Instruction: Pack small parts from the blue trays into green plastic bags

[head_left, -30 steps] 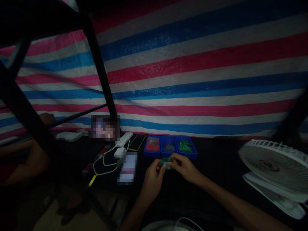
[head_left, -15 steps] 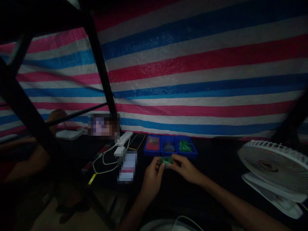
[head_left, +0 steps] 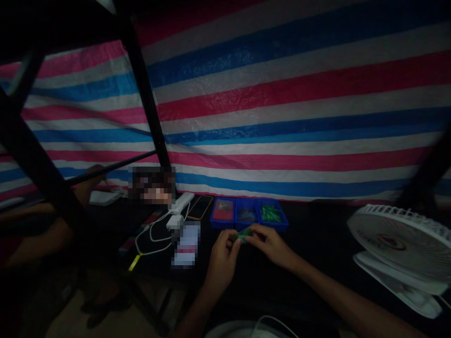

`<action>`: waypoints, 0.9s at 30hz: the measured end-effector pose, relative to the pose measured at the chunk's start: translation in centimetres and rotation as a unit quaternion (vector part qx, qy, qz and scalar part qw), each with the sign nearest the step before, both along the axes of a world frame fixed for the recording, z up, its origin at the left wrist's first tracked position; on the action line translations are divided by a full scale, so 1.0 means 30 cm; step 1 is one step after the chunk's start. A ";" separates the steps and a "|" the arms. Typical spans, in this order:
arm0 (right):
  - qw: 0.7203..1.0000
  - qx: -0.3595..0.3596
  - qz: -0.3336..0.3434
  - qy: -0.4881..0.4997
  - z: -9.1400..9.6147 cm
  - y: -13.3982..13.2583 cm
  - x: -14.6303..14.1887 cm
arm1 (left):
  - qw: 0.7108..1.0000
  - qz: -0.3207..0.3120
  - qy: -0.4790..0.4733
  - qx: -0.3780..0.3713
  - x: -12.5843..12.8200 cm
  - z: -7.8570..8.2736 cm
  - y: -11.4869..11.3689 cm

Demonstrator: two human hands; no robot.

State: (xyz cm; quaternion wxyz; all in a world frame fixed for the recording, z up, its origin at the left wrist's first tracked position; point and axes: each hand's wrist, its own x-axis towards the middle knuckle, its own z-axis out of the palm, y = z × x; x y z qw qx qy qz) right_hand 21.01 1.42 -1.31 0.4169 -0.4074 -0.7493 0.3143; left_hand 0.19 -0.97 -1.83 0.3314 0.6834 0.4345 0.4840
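Over a dark table, my left hand (head_left: 221,256) and my right hand (head_left: 269,244) meet, both pinched on a small green piece (head_left: 243,234) held between their fingertips. Just beyond them stands a row of blue trays: the left tray (head_left: 223,212) holds red parts, the middle tray (head_left: 247,213) dark parts, the right tray (head_left: 271,213) green parts. The light is dim and the green piece is too small to name more closely.
A white fan (head_left: 400,249) lies at the right. White chargers and cables (head_left: 165,227) and a phone (head_left: 200,207) lie left of the trays. Another person's arm (head_left: 42,234) reaches in at the far left, behind a black metal frame (head_left: 144,98). A striped tarp (head_left: 282,103) hangs behind.
My hands have stayed together on the green piece, shifting only slightly. The other person's hand at the far left has moved to the right, towards a white object.
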 end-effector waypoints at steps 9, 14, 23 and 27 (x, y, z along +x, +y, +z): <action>0.998 -0.039 0.026 0.042 0.031 -0.016 -0.002 | 0.999 -0.006 -0.034 -0.019 0.004 0.013 -0.006; 0.994 -0.067 0.026 0.077 0.037 -0.017 -0.004 | 0.997 -0.015 -0.058 -0.044 0.005 0.018 -0.008; 0.996 -0.060 0.000 0.065 0.008 -0.004 0.009 | 0.998 0.008 -0.064 -0.009 0.004 -0.004 0.008; 0.997 -0.041 0.004 0.064 0.004 0.001 0.002 | 0.998 -0.001 -0.067 -0.016 0.005 0.002 0.008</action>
